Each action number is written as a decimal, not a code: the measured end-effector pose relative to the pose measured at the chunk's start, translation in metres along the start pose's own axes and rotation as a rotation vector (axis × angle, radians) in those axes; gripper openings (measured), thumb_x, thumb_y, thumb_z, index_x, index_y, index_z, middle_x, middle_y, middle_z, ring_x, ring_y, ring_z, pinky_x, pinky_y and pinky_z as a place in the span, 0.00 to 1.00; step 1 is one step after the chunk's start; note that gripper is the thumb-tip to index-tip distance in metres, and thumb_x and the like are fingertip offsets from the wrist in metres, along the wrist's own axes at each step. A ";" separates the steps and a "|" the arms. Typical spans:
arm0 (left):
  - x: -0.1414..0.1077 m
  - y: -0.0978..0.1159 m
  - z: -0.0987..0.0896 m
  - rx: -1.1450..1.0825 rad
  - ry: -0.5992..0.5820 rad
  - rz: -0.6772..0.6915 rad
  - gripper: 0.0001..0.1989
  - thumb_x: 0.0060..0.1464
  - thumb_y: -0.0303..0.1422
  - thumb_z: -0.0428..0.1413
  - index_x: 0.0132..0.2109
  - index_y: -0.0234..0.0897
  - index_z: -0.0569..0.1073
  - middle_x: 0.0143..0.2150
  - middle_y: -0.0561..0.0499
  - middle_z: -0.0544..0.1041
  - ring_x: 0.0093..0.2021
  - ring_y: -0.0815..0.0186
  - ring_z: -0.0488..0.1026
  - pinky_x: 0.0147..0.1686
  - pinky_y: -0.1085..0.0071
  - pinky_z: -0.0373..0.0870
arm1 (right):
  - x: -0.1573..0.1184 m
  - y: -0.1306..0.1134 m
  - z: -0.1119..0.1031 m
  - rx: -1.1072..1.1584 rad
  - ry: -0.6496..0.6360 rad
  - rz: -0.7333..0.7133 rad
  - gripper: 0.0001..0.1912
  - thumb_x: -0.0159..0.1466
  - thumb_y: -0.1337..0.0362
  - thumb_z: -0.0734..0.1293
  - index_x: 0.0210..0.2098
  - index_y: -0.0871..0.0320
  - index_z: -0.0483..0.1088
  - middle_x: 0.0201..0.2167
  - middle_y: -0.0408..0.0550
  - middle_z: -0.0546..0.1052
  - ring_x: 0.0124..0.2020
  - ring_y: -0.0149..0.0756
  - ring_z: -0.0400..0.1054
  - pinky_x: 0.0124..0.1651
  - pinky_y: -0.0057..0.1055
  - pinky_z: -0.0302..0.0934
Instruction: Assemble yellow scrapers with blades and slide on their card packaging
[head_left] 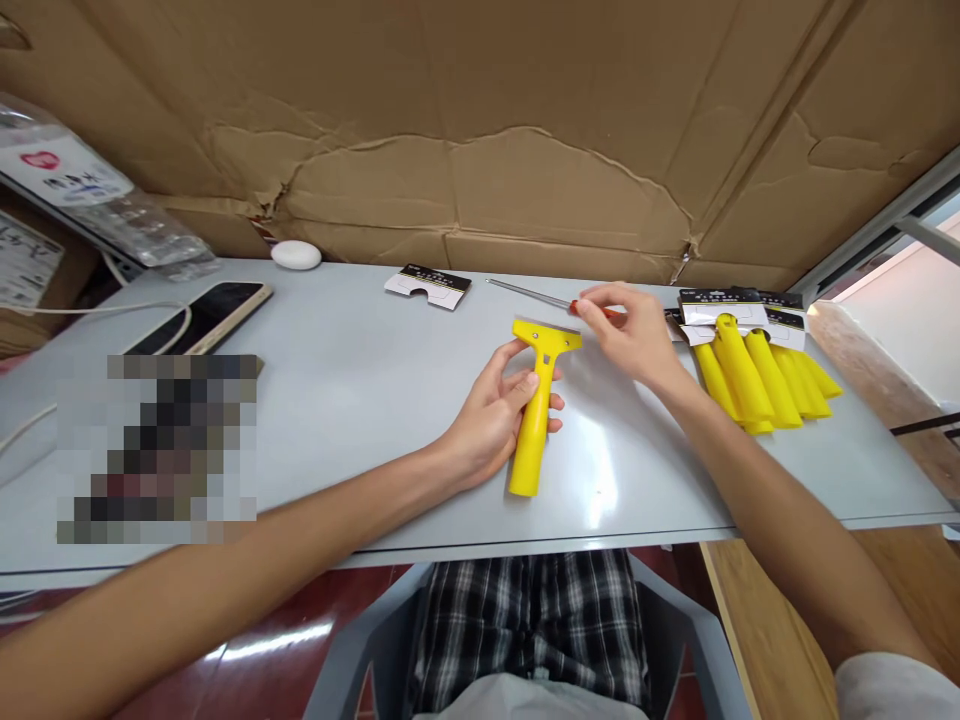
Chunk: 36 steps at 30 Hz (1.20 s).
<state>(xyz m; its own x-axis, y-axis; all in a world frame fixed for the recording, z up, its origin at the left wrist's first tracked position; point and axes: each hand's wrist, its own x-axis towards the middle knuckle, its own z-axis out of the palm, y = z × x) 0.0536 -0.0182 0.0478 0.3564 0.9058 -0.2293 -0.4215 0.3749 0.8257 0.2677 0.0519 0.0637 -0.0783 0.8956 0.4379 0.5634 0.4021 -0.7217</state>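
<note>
My left hand (495, 415) is shut around the handle of a yellow plastic scraper (534, 430), whose wide head points away from me. My right hand (630, 335) pinches the red grip of a screwdriver (536, 295) with its fingertips, just beyond the scraper's head. The thin steel shaft points left, and the fingers hide part of the grip. To the right lies a heap of several yellow scrapers (757, 375) with black-and-white packaging cards (724, 310) at their heads. A single loose card (427, 286) lies further left.
A pale grey table (360, 480) carries everything, with its front edge close to me. A phone (202, 318), a white computer mouse (296, 255) and a white cable lie at the left, beside a pixelated patch. Torn cardboard (480, 120) stands behind the table.
</note>
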 end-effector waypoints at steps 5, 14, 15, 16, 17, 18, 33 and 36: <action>0.002 0.002 0.004 -0.003 0.098 -0.040 0.23 0.71 0.27 0.57 0.68 0.46 0.64 0.54 0.44 0.80 0.37 0.66 0.81 0.35 0.65 0.84 | 0.008 0.032 -0.015 -0.630 -0.083 0.009 0.20 0.72 0.55 0.66 0.58 0.56 0.79 0.60 0.61 0.79 0.62 0.63 0.68 0.62 0.61 0.65; 0.002 0.001 0.001 -0.015 0.069 -0.023 0.25 0.70 0.27 0.58 0.69 0.47 0.62 0.54 0.44 0.81 0.38 0.65 0.81 0.39 0.61 0.85 | 0.010 0.038 -0.014 -0.716 -0.238 0.062 0.25 0.72 0.63 0.62 0.67 0.57 0.72 0.58 0.64 0.80 0.60 0.63 0.70 0.62 0.59 0.64; 0.002 0.002 0.001 -0.013 0.068 -0.025 0.25 0.70 0.27 0.58 0.69 0.46 0.62 0.54 0.44 0.81 0.38 0.65 0.80 0.40 0.61 0.85 | 0.011 0.039 -0.015 -0.683 -0.237 0.052 0.25 0.72 0.63 0.61 0.66 0.58 0.73 0.57 0.63 0.80 0.59 0.62 0.71 0.61 0.58 0.65; 0.002 0.002 0.001 -0.012 0.067 -0.024 0.25 0.70 0.27 0.58 0.69 0.46 0.62 0.54 0.44 0.80 0.38 0.65 0.80 0.40 0.60 0.85 | 0.012 0.041 -0.017 -0.642 -0.227 0.039 0.24 0.72 0.64 0.61 0.65 0.58 0.73 0.56 0.63 0.80 0.57 0.60 0.71 0.61 0.56 0.66; 0.001 0.002 0.001 -0.012 0.067 -0.022 0.25 0.71 0.27 0.57 0.69 0.46 0.62 0.54 0.44 0.80 0.38 0.65 0.80 0.40 0.60 0.85 | 0.013 0.042 -0.018 -0.596 -0.207 0.024 0.23 0.72 0.64 0.61 0.63 0.58 0.74 0.55 0.63 0.80 0.54 0.59 0.72 0.60 0.54 0.66; 0.001 0.002 0.001 -0.012 0.064 -0.020 0.25 0.71 0.27 0.57 0.69 0.46 0.62 0.54 0.44 0.80 0.38 0.65 0.80 0.40 0.60 0.85 | 0.014 0.044 -0.020 -0.553 -0.181 0.010 0.22 0.71 0.64 0.61 0.62 0.58 0.75 0.54 0.63 0.80 0.52 0.57 0.73 0.59 0.53 0.67; 0.003 0.003 0.002 0.002 0.065 -0.030 0.24 0.70 0.27 0.57 0.68 0.45 0.63 0.54 0.44 0.80 0.38 0.65 0.80 0.39 0.61 0.85 | 0.013 0.044 -0.022 -0.553 -0.216 0.065 0.18 0.70 0.57 0.68 0.54 0.60 0.78 0.48 0.62 0.80 0.45 0.52 0.73 0.55 0.46 0.67; 0.003 0.002 0.003 -0.005 0.070 -0.029 0.24 0.70 0.27 0.57 0.68 0.46 0.63 0.54 0.43 0.79 0.37 0.65 0.80 0.36 0.64 0.83 | 0.014 0.046 -0.023 -0.532 -0.239 0.082 0.18 0.69 0.58 0.69 0.55 0.58 0.77 0.40 0.58 0.82 0.42 0.52 0.74 0.51 0.46 0.68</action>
<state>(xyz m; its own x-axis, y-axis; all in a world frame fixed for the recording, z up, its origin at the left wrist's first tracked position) 0.0561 -0.0148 0.0502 0.3094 0.9060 -0.2889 -0.4157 0.4021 0.8158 0.3115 0.0789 0.0488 -0.1656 0.9625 0.2148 0.9056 0.2346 -0.3532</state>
